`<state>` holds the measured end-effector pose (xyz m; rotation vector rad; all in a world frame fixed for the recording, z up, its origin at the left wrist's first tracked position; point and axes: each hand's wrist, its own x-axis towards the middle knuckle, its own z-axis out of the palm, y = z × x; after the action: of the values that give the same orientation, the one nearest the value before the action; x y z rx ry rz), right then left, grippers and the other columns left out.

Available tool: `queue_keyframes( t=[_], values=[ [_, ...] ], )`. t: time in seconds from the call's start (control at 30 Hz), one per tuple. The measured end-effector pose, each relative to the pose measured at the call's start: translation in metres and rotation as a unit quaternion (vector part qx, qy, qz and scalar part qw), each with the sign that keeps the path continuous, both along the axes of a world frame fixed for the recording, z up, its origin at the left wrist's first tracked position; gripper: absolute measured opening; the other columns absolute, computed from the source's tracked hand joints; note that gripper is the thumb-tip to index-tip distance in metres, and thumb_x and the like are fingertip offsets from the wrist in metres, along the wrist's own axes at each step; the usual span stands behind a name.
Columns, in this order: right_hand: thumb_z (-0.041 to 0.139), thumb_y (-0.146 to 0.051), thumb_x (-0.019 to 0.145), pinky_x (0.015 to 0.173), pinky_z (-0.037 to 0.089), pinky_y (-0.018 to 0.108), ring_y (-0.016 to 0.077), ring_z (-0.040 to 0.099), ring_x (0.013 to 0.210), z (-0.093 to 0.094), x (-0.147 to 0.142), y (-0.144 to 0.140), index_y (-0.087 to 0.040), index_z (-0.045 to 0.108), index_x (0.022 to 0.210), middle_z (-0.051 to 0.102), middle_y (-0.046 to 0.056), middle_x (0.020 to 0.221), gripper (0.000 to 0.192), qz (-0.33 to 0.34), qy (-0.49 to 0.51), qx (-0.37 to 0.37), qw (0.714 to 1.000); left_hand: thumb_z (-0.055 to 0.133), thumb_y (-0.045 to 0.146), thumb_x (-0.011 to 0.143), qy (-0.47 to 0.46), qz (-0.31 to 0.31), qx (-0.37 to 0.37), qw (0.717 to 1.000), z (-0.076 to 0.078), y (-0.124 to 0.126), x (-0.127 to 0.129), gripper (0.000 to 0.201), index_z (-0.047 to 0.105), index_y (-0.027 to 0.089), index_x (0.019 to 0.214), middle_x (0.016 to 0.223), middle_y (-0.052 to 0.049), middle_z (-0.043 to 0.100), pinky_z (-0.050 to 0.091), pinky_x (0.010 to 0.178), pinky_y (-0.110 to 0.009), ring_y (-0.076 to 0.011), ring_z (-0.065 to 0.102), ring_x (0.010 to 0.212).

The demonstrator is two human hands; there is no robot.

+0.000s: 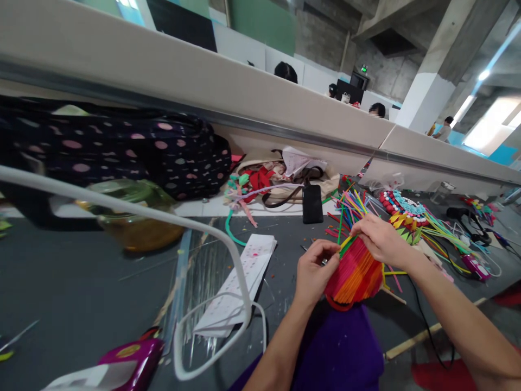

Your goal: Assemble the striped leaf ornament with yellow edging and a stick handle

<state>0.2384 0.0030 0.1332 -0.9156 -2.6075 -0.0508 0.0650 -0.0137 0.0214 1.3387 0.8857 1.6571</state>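
Holding the striped fan of coloured sticks (pixel 355 274) steady in the closed left hand (pixel 315 270) lets the pinching right hand (pixel 380 239) seat its far-edge stick squarely.

Bright daylight, blurred, warped edges

The left hand (pixel 313 271) covers the near edge of the red, orange and yellow fan of glued sticks (pixel 356 274); a pink and white tool (pixel 122 366) is cut off at the bottom edge; a blurred green-lidded glass jar (pixel 132 217) sits beyond on the worktop (pixel 81 288).
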Motion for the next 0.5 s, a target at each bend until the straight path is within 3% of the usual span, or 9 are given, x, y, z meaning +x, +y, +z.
queue_keyframes(
  t=[0.37, 0.5],
  values=[
    [0.042, -0.001, 0.088, 0.075, 0.047, 0.033, 0.0216, 0.055, 0.087, -0.0040, -0.0002, 0.0027, -0.018, 0.056, 0.097, 0.060, 0.008, 0.089, 0.024, 0.001, -0.016, 0.013, 1.000, 0.064, 0.015, 0.071, -0.002, -0.009, -0.005, 1.000, -0.0009, 0.0009, 0.0002, 0.008, 0.070, 0.019, 0.074, 0.075, -0.002, 0.065, 0.046, 0.066, -0.026, -0.0162, 0.060, 0.070],
    [0.044, -0.005, 0.091, 0.080, 0.046, 0.034, 0.0211, 0.055, 0.091, -0.0041, 0.0050, 0.0023, -0.019, 0.057, 0.099, 0.064, 0.008, 0.093, 0.021, 0.003, 0.051, 0.000, 0.999, 0.065, 0.017, 0.071, -0.006, -0.013, -0.020, 1.000, -0.0046, 0.0022, 0.0000, 0.007, 0.070, 0.019, 0.076, 0.076, -0.002, 0.065, 0.046, 0.066, -0.026, -0.0162, 0.059, 0.070]
  ],
)
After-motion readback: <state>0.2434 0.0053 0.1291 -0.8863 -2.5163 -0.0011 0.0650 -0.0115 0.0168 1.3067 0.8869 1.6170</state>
